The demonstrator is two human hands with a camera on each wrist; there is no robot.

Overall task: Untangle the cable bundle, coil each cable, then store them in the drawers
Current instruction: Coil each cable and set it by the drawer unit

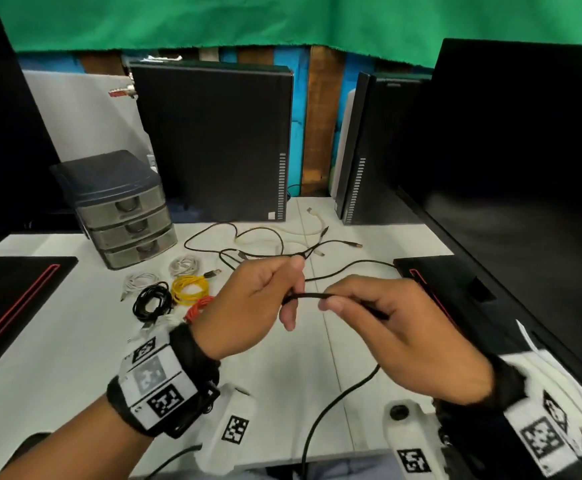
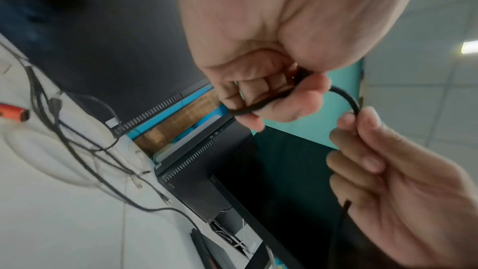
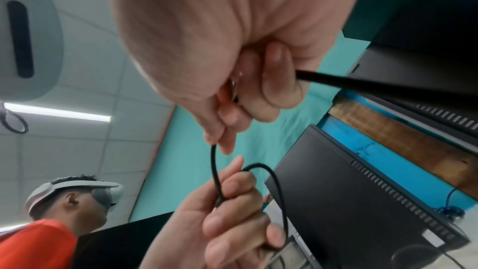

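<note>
My two hands hold one black cable in the air above the white table. The left hand grips a small loop of it in curled fingers. The right hand pinches the same cable just to the right, and the rest trails down to the table's front edge. Behind the hands lies a loose tangle of black and white cables. Coiled cables lie at the left: white, black, yellow, orange. The grey three-drawer unit has all drawers closed.
Two black computer towers stand at the back. A large monitor fills the right side. Black mats with red trim lie at the left and right. A person in an orange shirt is nearby.
</note>
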